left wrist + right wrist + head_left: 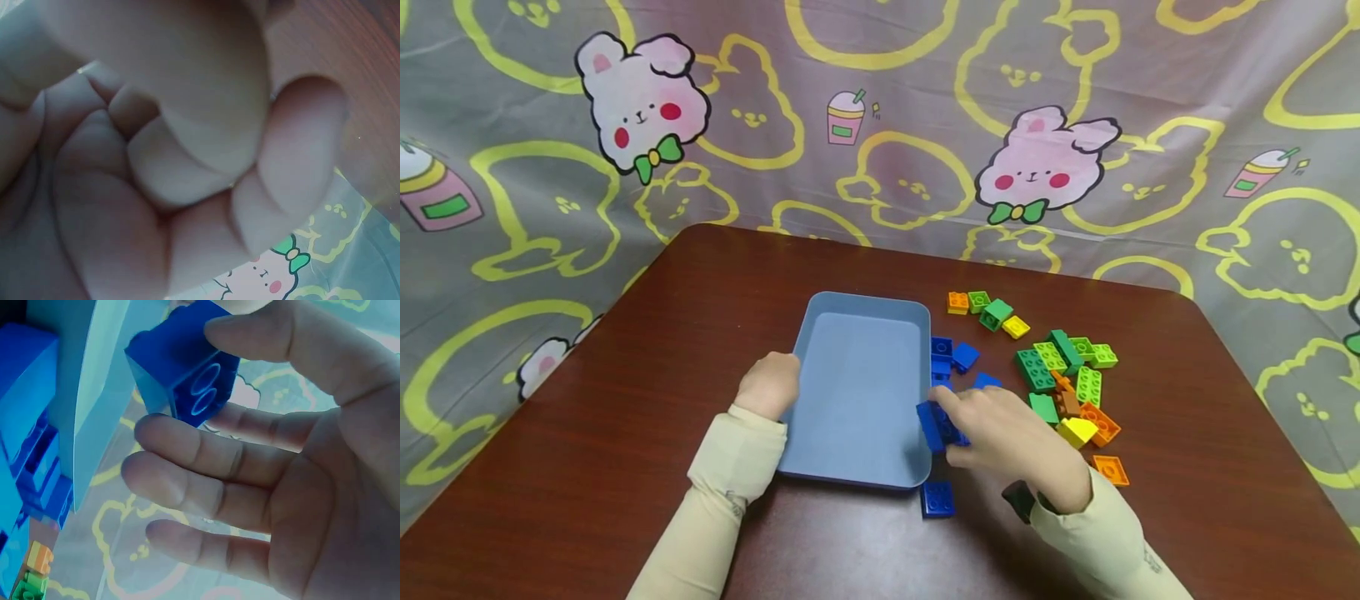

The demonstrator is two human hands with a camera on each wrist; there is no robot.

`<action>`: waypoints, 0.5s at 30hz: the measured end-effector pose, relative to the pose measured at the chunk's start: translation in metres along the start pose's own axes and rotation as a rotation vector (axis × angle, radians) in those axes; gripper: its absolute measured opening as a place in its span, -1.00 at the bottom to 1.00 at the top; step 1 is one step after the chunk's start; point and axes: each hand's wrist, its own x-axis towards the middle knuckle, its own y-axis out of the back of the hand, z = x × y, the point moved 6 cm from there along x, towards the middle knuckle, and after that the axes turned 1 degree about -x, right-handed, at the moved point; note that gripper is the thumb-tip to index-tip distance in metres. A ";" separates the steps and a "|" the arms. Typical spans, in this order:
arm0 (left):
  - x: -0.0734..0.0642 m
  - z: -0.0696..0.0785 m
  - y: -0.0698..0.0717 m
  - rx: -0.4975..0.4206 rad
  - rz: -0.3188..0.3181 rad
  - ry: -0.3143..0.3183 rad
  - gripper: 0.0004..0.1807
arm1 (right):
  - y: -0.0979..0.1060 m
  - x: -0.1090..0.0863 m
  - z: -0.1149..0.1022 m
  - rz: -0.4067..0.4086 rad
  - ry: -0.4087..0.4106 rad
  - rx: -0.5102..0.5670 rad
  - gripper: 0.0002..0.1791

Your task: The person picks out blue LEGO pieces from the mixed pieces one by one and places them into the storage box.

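My right hand (1003,429) pinches a blue building brick (181,362) between thumb and fingers at the right rim of a grey-blue tray (865,392). In the right wrist view the brick's hollow underside shows, and the other fingers are extended. My left hand (769,385) lies against the tray's left rim with its fingers curled. The left wrist view shows the thumb folded over those fingers and no object among them. Along the tray's right side are more blue bricks (942,348), partly hidden by my right hand. One blue brick (937,499) lies near the tray's front right corner.
Green bricks (1036,370), orange bricks (1100,423) and a yellow brick (1077,431) lie scattered to the right. Farther back sits a small group with an orange brick (957,302) and a green brick (996,314). A patterned cloth (910,108) hangs behind the brown table (647,358).
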 end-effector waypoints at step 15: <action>0.000 0.000 0.000 0.004 0.027 -0.017 -0.75 | -0.009 0.033 -0.025 0.058 0.231 -0.007 -0.47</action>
